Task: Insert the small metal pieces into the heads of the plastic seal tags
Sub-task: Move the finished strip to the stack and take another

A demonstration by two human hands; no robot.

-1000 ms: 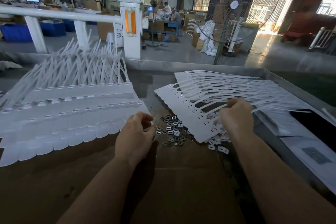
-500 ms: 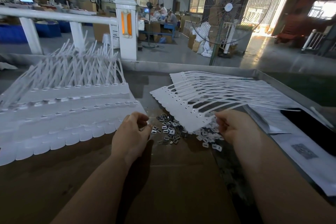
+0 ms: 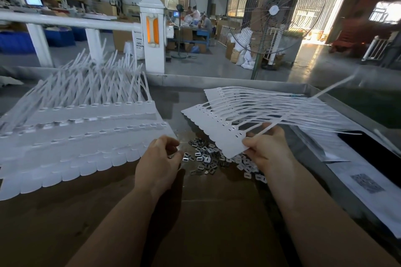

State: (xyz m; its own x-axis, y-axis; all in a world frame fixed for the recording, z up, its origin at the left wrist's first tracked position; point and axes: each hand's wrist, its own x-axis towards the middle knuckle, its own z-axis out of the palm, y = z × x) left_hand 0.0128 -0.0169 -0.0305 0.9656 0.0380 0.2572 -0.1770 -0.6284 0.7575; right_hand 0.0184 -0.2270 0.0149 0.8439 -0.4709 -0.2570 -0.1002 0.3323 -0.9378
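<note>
Ahead of my bench stands a big wire-caged pedestal fan (image 3: 273,10), and left of it a white post with an orange panel (image 3: 152,34) joins a white rail (image 3: 65,21). Printed papers (image 3: 366,182) lie at my right on the metal tray's edge (image 3: 338,102). Brown cardboard (image 3: 195,223) covers the surface nearest me. Far back, people sit at a blue table (image 3: 196,30).

Two hands show, left hand (image 3: 159,159) and right hand (image 3: 268,147); two tag stacks (image 3: 82,134) (image 3: 249,112); perhaps fifty metal pieces (image 3: 208,156); one fan (image 3: 273,10).
</note>
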